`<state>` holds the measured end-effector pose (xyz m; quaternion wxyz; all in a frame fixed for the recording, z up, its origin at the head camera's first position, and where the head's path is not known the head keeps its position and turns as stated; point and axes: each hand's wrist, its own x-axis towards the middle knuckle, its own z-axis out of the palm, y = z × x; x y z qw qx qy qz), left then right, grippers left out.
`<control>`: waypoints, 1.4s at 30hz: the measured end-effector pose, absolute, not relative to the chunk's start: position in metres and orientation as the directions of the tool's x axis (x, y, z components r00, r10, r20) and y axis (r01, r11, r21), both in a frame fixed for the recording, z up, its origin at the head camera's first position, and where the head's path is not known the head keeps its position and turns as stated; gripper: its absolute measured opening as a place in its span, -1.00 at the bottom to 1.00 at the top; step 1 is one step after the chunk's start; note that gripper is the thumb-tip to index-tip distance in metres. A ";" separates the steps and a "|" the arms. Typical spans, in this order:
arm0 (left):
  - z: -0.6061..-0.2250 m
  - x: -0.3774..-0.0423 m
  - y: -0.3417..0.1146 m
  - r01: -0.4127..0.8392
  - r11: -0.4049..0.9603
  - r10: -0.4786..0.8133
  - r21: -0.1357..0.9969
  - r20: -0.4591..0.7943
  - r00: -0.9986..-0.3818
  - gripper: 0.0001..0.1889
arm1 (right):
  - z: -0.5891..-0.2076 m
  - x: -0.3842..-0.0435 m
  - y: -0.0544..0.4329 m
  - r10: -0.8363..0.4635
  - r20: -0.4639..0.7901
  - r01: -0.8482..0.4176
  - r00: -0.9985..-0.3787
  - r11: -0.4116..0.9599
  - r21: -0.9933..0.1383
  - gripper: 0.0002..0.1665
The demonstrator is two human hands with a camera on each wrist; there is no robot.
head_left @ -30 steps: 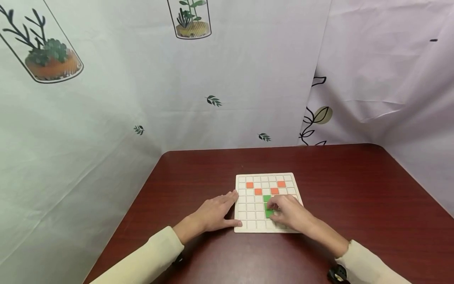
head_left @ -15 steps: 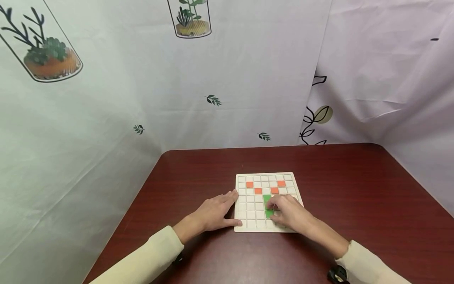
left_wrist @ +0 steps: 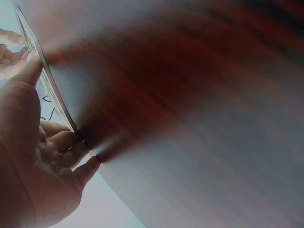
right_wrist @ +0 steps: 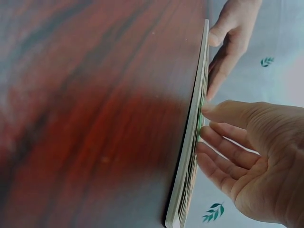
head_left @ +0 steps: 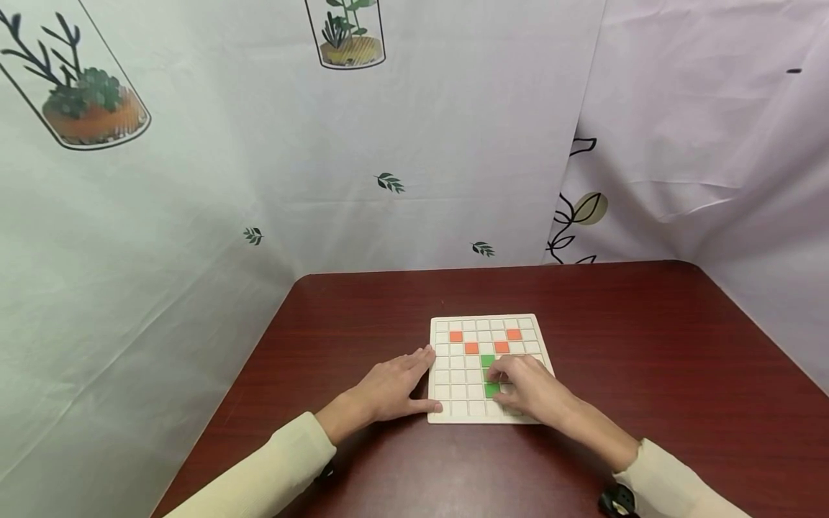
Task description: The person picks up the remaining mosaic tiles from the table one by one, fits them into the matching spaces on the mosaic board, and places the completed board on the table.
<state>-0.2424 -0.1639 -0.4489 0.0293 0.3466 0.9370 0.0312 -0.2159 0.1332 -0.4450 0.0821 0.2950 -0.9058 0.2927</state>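
A square white grid board [head_left: 458, 393] lies flat on the table, with red tiles [head_left: 471, 348] in a V and a column of green tiles [head_left: 488, 360] below it. My left hand [head_left: 395, 385] rests at the board's left edge, thumb on its near left corner and fingers stretched along the side. Bent over the green column is my right hand [head_left: 534, 388]; its thumb and fingertips touch the board around the lower green tiles, partly covering them. The right wrist view shows this hand's fingers [right_wrist: 228, 142] loosely curved, with the tips against the board's face.
The dark red wooden table [head_left: 363, 309] has rounded far corners. Behind it hangs a pale curtain [head_left: 414, 144] printed with plants and leaves. Both forearms wear cream sleeves [head_left: 272, 460], and a black device [head_left: 618, 498] sits at the right wrist.
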 end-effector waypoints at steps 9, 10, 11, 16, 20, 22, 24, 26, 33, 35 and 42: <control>-0.449 -0.242 -0.163 0.640 0.764 0.644 0.084 -0.049 -0.763 0.03 | -0.445 -0.215 0.136 -0.455 0.304 -0.546 -0.837 0.654 -0.524 -0.76; -0.449 -0.242 -0.163 0.640 0.764 0.644 0.083 -0.047 -0.763 0.03 | -0.444 -0.215 0.137 -0.445 0.293 -0.530 -0.846 0.657 -0.536 -0.77; -0.449 -0.242 -0.163 0.640 0.764 0.645 0.082 -0.046 -0.763 0.03 | -0.443 -0.215 0.137 -0.437 0.285 -0.520 -0.853 0.658 -0.545 -0.77; -0.448 -0.241 -0.163 0.639 0.765 0.643 0.082 -0.046 -0.764 0.03 | -0.436 -0.215 0.140 -0.396 0.264 -0.473 -0.880 0.668 -0.575 -0.78; -0.448 -0.239 -0.163 0.639 0.765 0.644 0.087 -0.049 -0.764 0.03 | -0.430 -0.217 0.143 -0.378 0.277 -0.467 -0.884 0.671 -0.576 -0.80; -0.449 -0.239 -0.163 0.639 0.764 0.644 0.089 -0.050 -0.763 0.03 | -0.427 -0.219 0.145 -0.374 0.292 -0.474 -0.880 0.669 -0.573 -0.80; -0.449 -0.239 -0.163 0.639 0.764 0.644 0.089 -0.051 -0.763 0.03 | -0.424 -0.221 0.148 -0.370 0.312 -0.484 -0.875 0.670 -0.563 -0.79; -0.449 -0.239 -0.163 0.639 0.764 0.644 0.089 -0.051 -0.763 0.03 | -0.422 -0.224 0.151 -0.366 0.331 -0.493 -0.870 0.671 -0.553 -0.78; -0.449 -0.240 -0.163 0.645 0.760 0.649 0.083 -0.040 -0.760 0.03 | -0.411 -0.230 0.166 -0.345 0.379 -0.508 -0.859 0.672 -0.539 -0.74; -0.449 -0.240 -0.163 0.645 0.760 0.649 0.084 -0.040 -0.760 0.03 | -0.407 -0.231 0.172 -0.328 0.383 -0.496 -0.864 0.685 -0.533 -0.73; -0.447 -0.240 -0.162 0.636 0.768 0.640 0.079 -0.054 -0.767 0.04 | -0.400 -0.233 0.191 -0.272 0.381 -0.448 -0.884 0.725 -0.523 -0.67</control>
